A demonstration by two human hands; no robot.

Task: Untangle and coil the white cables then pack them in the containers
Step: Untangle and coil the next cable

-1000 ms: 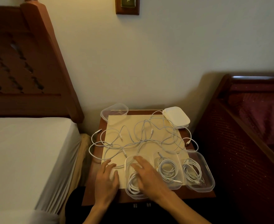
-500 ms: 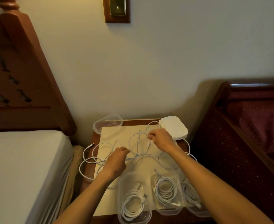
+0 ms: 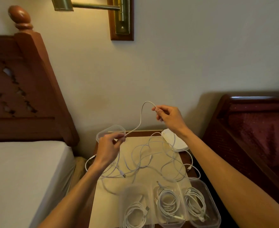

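Both hands raised since earlier, left hand [image 3: 108,149] and right hand [image 3: 169,118] each pinching thin white cable [image 3: 141,117], arched between

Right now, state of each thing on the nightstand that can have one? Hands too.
Left hand: pinching lifted cable.
Right hand: pinching same cable, raised higher.
Lifted cable: held off the table.
Loose cables: tangled.
Three front containers: open, one coil each.
Back container: open; contents unclear.
White lids: stacked, off.
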